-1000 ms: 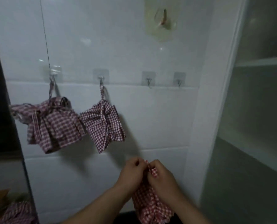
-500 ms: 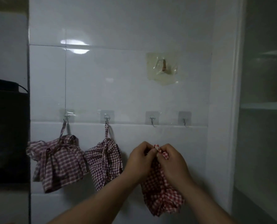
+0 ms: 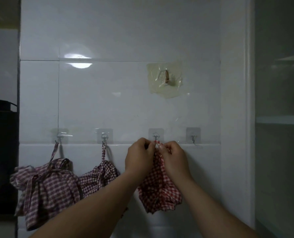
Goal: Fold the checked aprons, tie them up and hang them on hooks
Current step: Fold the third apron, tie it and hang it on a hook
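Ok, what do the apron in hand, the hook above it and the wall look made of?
Red checked apron: thin woven cloth, probably cotton, matte; it bunches in soft creases.
Hook: shiny bent wire, likely metal, on a clear, plastic-looking stick-on pad.
Wall: glazed tile, glossy; it mirrors a lamp and shows grout lines.

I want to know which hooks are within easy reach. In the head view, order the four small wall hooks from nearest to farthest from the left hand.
1. Third hook from the left, just above the left hand, which pinches the red apron.
2. Second hook, up and to the left.
3. Fourth hook, at the far right.
4. First hook, at the far left.
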`<state>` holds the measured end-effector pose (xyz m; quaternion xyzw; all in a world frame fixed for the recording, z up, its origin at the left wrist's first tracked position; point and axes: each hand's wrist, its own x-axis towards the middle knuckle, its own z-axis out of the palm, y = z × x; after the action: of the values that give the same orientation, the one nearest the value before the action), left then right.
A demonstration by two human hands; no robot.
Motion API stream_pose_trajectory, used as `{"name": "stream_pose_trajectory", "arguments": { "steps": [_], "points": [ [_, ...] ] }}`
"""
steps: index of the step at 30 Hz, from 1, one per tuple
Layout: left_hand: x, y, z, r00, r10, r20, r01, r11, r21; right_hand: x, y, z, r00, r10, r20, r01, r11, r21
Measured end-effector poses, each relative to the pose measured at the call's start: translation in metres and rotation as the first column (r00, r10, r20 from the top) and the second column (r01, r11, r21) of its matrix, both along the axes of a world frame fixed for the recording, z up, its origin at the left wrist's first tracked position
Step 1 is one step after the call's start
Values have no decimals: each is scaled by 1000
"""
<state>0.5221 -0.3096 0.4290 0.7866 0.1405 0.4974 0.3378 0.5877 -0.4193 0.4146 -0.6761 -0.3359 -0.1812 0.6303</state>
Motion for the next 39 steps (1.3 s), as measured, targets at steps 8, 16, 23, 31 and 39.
{"name": "stream_pose_trajectory", "arguments": {
  "steps": [8, 16, 23, 31, 39],
  "points": [
    [6, 4, 24, 982, 103, -161, -113, 992, -58, 8, 10, 32, 987, -162, -19, 155, 967, -200],
    [2, 5, -2, 950, 197, -241, -154, 970, 186, 1, 13, 3, 986, -170, 3, 166, 962, -217],
    [-29, 5, -62, 988, 137, -72, -127, 984, 126, -3, -14, -58, 992, -11, -124, -8, 988, -152],
    [-20, 0, -102, 987, -163, 2, 162, 979, -122, 2, -2, -72, 994, -16, -104, 14, 1000, -16],
    [-15, -4, -132, 1000, 28, 8, -26, 981, -192, 9, -2, -91, 985, -170, -16, 163, 964, -210]
  ]
}}
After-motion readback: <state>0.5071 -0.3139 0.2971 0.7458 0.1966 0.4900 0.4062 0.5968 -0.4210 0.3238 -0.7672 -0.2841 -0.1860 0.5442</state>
